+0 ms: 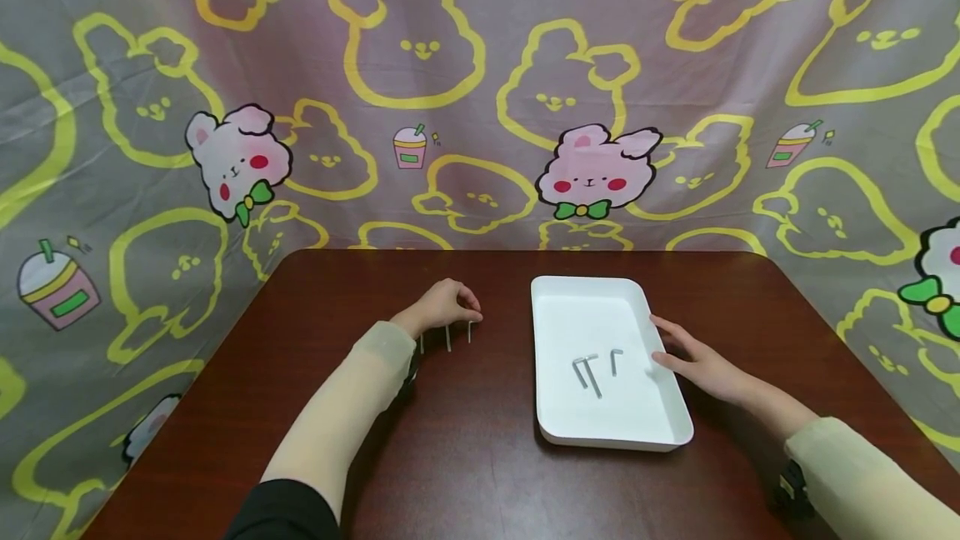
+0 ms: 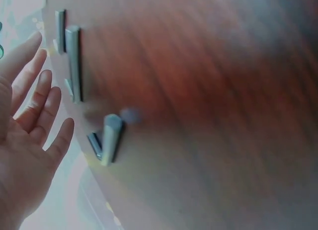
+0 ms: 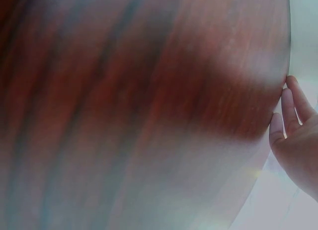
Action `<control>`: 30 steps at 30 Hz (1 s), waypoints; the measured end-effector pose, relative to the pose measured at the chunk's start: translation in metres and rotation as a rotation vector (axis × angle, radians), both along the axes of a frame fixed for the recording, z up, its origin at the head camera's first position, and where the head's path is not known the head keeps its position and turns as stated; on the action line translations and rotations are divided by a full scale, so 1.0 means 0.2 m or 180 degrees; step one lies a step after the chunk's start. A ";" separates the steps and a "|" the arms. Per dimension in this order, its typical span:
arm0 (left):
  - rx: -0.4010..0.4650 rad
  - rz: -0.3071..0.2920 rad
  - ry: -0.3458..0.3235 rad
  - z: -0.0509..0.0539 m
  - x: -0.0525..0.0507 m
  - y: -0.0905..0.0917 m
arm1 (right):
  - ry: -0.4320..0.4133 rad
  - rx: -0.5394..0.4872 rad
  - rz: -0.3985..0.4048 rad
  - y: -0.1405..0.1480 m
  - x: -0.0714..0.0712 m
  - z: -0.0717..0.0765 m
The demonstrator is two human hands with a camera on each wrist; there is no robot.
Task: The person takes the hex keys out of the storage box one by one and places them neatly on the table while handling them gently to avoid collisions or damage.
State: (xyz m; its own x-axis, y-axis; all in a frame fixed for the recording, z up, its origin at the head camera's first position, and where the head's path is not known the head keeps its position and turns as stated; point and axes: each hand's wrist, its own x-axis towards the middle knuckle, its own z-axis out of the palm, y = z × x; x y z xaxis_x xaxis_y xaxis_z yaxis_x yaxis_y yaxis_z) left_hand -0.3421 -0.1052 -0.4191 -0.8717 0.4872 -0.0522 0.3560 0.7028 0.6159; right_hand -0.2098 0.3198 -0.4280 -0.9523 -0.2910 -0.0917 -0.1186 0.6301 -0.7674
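"Head view first: where is the left hand (image 1: 442, 304)?"

"Over the left part of the dark reddish-brown wooden table (image 1: 487, 448), its fingertips beside the rightmost silver L-shaped metal key (image 1: 469, 333). Two more, a middle silver key (image 1: 448, 340) and a leftmost silver key (image 1: 422, 345), lie next to it, partly hidden by that hand."

"Does it hold one?"

"The left wrist view shows loosely spread, slightly bent fingers, wrapped round nothing. Whether a fingertip touches the rightmost key, I cannot tell."

"And the right hand (image 1: 701, 367)?"

"At the right side of a shallow white rectangular tray (image 1: 592, 427), fingers extended, thumb and fingers apart, fingertips touching the rim."

"What's in the tray?"

"Three more silver L-shaped keys. A long silver key (image 1: 593, 380) and a shorter silver key (image 1: 580, 373) lie close together at their bent ends; a separate silver key (image 1: 613, 363) lies to their right, apart from both."

"Behind the table?"

"Greyish-pink fabric (image 1: 480, 132) printed with yellow outlines and white rabbit faces."
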 end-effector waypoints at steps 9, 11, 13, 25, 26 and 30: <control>-0.0002 -0.0358 0.0373 0.10 0.03 0.08 | -0.0001 0.0017 -0.0003 0.00 0.00 0.00; -0.0001 -0.0458 0.0444 0.12 0.03 0.11 | 0.0001 0.0024 -0.0005 0.00 0.00 0.00; 0.0013 -0.0552 0.0484 0.15 0.04 0.13 | 0.0002 0.0025 -0.0009 0.00 0.00 0.00; -0.0037 -0.0925 0.0612 0.25 0.12 0.29 | 0.0010 0.0010 -0.0004 0.00 0.00 -0.01; -0.0029 -0.0941 0.0618 0.25 0.13 0.30 | 0.0002 0.0005 -0.0006 0.00 0.00 -0.01; 0.0025 -0.1033 0.0610 0.27 0.14 0.34 | -0.0006 0.0009 -0.0030 0.00 0.00 0.00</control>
State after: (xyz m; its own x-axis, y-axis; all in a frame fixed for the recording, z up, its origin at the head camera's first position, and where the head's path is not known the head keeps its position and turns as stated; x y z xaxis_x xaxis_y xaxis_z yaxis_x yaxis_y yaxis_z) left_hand -0.3134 -0.0363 -0.3653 -0.6654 0.7396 0.1017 0.6687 0.5299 0.5215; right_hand -0.2091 0.3196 -0.4288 -0.9548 -0.2819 -0.0945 -0.1112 0.6333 -0.7659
